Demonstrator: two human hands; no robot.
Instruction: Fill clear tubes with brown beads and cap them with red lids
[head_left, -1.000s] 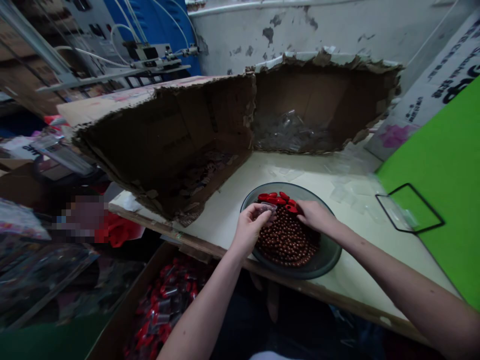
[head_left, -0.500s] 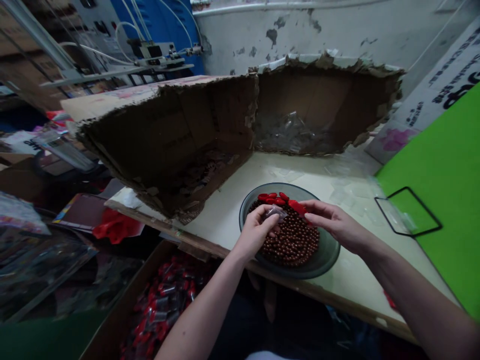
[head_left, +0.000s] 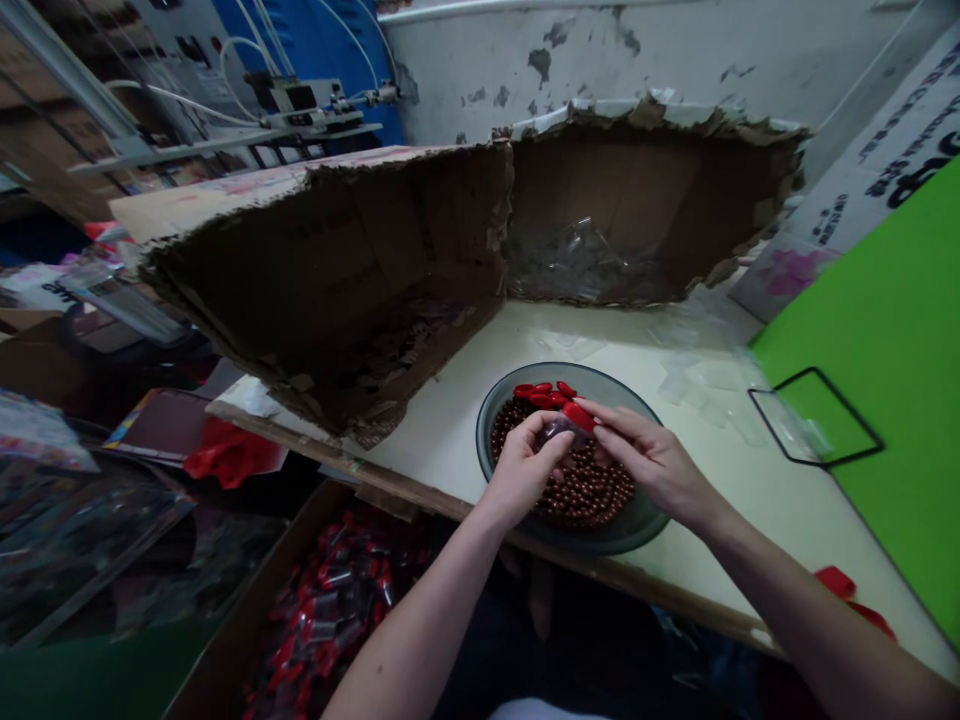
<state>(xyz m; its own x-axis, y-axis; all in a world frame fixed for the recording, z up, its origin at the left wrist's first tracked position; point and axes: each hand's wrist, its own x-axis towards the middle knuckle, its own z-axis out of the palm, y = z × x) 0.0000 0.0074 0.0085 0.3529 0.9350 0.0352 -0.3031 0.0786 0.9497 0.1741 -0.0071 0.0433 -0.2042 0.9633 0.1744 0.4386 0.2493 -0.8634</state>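
red cap (head_left: 577, 416) clamped in right fingers (head_left: 619, 417) now meets clear container (head_left: 559, 427) left fingers (head_left: 531, 428) pinch.

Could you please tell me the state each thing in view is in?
Left hand: closed on clear container
Right hand: gripping red cap
Red cap: against container, fit unclear
Bowl: partly filled with brown beads
Cardboard boxes: open, torn edges
Lower box: open, holding red pieces
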